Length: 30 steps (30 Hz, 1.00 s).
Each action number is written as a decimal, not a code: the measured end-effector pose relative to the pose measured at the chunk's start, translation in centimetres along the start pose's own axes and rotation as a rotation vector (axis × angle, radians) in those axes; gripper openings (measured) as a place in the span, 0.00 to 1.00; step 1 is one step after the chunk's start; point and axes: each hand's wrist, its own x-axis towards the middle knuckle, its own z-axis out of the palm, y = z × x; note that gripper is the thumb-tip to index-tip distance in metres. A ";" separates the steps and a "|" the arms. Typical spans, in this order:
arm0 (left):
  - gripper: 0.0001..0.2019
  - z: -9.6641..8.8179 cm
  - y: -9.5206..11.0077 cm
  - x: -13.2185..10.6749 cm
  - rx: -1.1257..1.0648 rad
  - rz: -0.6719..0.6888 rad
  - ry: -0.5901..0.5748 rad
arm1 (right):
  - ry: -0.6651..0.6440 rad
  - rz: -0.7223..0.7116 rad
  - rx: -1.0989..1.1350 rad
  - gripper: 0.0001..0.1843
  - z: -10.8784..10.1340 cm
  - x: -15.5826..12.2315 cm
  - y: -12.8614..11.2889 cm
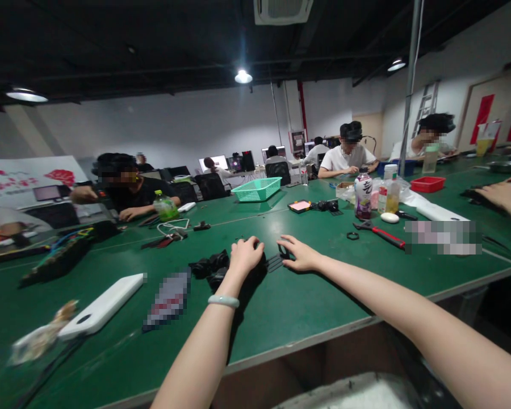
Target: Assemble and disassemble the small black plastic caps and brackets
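My left hand (246, 257), with a pale bangle (223, 301) on its wrist, curls over dark material on the green table (315, 307). Its fingertips point down, and what they grip is hidden. Just to the right, my right hand (300, 254) has its thumb and fingers bent around a small black part (284, 251). Thin dark strips (274, 263) lie in the gap between both hands. Beside my left wrist sits a clump of black parts (210, 268), too blurred to name. A dark flat packet (169, 298) lies left of it.
White power banks or similar slabs (104, 304) lie left and right. A red-handled wrench (381, 234), a drink bottle (363, 196) and a white round piece (390, 217) are at right. A green basket (258, 190) stands farther back. Several people sit around the table.
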 end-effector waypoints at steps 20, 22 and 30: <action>0.19 -0.3 4.9 -3.2 -0.376 0.550 0.238 | 0.036 0.100 0.011 0.06 -1.1 0.1 -0.6; 0.17 -0.3 4.9 -3.3 -0.390 0.509 0.222 | 0.023 0.137 0.027 0.05 -1.5 -0.1 -0.5; 0.15 -0.9 5.2 -4.2 -0.387 0.497 0.084 | -0.343 0.214 0.631 0.38 -3.1 -1.6 1.0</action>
